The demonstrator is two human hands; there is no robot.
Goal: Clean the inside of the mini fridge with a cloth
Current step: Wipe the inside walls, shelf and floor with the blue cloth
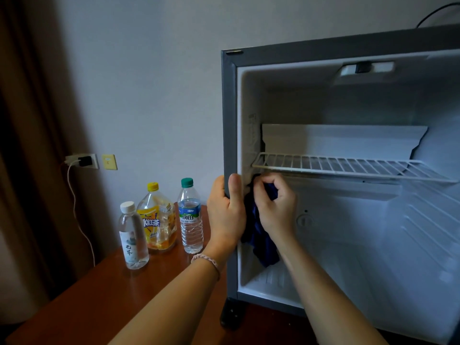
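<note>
The mini fridge [230, 115] stands open on a wooden table, grey outside and white inside. A white wire shelf [348, 165] crosses its middle. My left hand [225, 212] grips the fridge's left front edge, thumb on the front and fingers round the outer side. My right hand [273, 205] is inside, just under the shelf's left end, with its fingers curled round a dark blue cloth [263, 242]. The cloth is bunched against the inner left wall and hangs down below the hand.
Three bottles stand left of the fridge on the wooden table [99, 295]: a clear one with a white cap [133, 235], a yellow iced-tea bottle [158, 217] and a green-capped water bottle [190, 217]. A wall socket with a charger and cable [83, 161] is behind, and a brown curtain [27, 133] hangs at the left.
</note>
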